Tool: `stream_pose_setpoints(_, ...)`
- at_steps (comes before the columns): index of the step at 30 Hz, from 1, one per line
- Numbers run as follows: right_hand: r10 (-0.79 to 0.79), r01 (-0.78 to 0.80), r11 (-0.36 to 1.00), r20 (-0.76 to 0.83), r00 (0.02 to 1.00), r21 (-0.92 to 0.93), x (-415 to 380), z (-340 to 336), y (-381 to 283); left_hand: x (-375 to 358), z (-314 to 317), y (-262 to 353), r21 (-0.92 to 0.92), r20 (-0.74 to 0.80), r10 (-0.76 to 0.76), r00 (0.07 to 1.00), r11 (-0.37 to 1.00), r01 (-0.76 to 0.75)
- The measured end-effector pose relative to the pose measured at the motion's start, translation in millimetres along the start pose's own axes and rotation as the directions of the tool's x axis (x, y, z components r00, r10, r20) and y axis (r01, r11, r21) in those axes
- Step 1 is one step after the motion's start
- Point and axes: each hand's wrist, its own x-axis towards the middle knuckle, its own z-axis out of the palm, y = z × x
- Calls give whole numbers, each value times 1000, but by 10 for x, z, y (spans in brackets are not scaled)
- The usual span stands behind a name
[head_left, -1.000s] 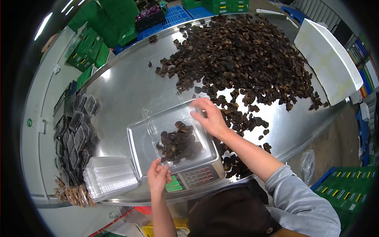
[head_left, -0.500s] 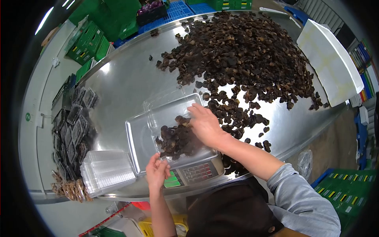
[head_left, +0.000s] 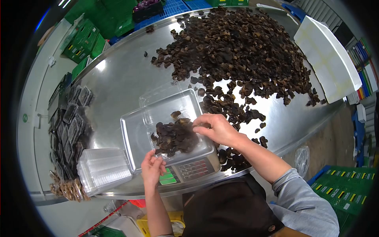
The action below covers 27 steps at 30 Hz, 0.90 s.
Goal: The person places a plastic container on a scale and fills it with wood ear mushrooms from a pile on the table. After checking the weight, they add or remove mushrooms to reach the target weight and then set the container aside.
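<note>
A clear plastic container (head_left: 147, 117) with its lid folded back lies on the metal scale tray (head_left: 132, 136). Dark wood ear mushrooms (head_left: 173, 136) are heaped in it. My left hand (head_left: 152, 168) is closed on the container's near left corner, thumb and fingers at its rim. At the heap's right side is my right hand (head_left: 217, 128), its thumb and fingers apart and nothing visible between them. Below the tray, the scale's keypad (head_left: 193, 169) with green and red keys faces me.
A large mushroom pile (head_left: 244, 51) covers the back right of the steel table (head_left: 114, 91), beside a white foam box (head_left: 327, 59). On the left are a stack of clear containers (head_left: 104, 170) and several filled packs (head_left: 71, 130). Green crates (head_left: 347, 185) stand at lower right.
My right hand has drawn back from above the mushrooms to the right side of the heap. My left hand stays at the container's corner. The whole view has shifted slightly.
</note>
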Motion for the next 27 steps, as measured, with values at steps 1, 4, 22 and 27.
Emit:
stream_pose_setpoints(1, 83, -83, 992, 10, 997, 99, -31, -21, -16, 1, -3, 0, -7, -2, -2, 1000, 1000, 2)
stream_pose_setpoints(4, 181, -171, 896, 13, 983, 409, -106, -147, 290, 0, -32, 1, 14, 9, -15, 1000, 1000, 15)
stream_pose_setpoints(22, 168, -278, 957, -608, 776, -90, -279, -1747, 1724, 16, -345, -18, 246, -240, 210, 948, 958, -150)
stream_pose_setpoints(27, 32, -252, 879, -478, 878, -404, 193, -1341, 1659, -102, -369, 2, 223, -264, 204, 943, 964, -147)
